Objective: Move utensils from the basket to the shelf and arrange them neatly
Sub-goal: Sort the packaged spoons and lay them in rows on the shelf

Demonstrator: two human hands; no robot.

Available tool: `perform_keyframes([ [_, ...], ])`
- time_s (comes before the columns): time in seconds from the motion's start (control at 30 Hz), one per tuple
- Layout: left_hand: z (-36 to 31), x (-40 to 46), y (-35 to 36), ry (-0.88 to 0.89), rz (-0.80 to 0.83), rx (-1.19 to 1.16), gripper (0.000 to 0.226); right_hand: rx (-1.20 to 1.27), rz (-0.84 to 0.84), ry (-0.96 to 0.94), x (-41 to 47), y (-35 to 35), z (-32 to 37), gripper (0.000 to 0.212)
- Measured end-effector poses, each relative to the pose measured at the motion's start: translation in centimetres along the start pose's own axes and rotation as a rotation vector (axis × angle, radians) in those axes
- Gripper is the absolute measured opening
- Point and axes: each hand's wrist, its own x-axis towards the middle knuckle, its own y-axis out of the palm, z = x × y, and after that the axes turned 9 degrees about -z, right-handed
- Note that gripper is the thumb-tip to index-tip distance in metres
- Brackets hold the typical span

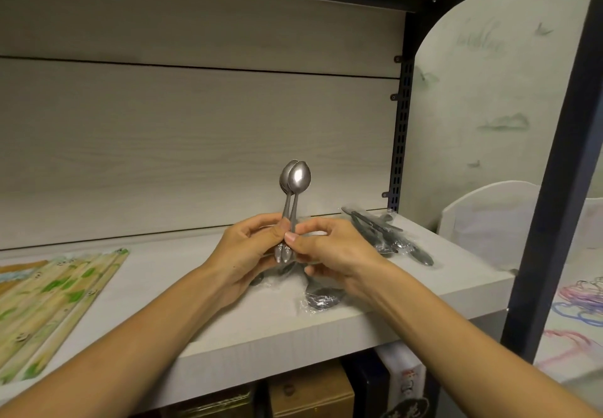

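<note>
Both hands, left (248,248) and right (329,248), pinch spoons (293,186) by handles, bowls at twelve o'clock. Likely stiff, light, slippery; grip mid-handle. Shelf (261,326) below.

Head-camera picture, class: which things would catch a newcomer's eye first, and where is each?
First, the upright bunch of shiny metal spoons, bowls up, held at mid-frame by the left hand and right hand above the pale wooden shelf board. Next, the clear plastic packets of dark metal cutlery lying at the shelf's right end. Last, the green-and-tan printed chopstick sleeves fanned out on the left.
</note>
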Motion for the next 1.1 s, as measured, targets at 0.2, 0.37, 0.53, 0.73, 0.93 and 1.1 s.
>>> perform_keyframes([
  [0.2,0.0,0.1,0.1,-0.076,0.01,0.061,0.014,-0.136,-0.018,-0.094,0.2,-0.3,-0.6,0.026],
  [0.37,0.1,0.1,0.2,-0.115,0.03,0.028,0.013,-0.154,-0.038,-0.156,0.5,-0.5,-1.2,0.041],
  [0.53,0.3,0.1,0.2,-0.129,-0.005,0.02,0.014,-0.246,-0.097,-0.213,1.0,-1.1,-1.5,0.052],
  [0.73,0.2,0.5,-0.1,-0.162,-0.038,-0.03,0.013,0.103,-0.263,-0.133,1.7,-2.2,-0.4,0.04],
  [0.93,0.2,0.6,-0.2,-0.237,0.012,-0.066,0.022,0.191,-0.282,-0.114,3.6,-4.5,-0.4,0.014],
  [1.1,0.1,0.5,0.1,-0.301,0.099,-0.069,0.022,0.158,-0.345,-0.181,4.0,-4.3,-1.1,0.012],
])
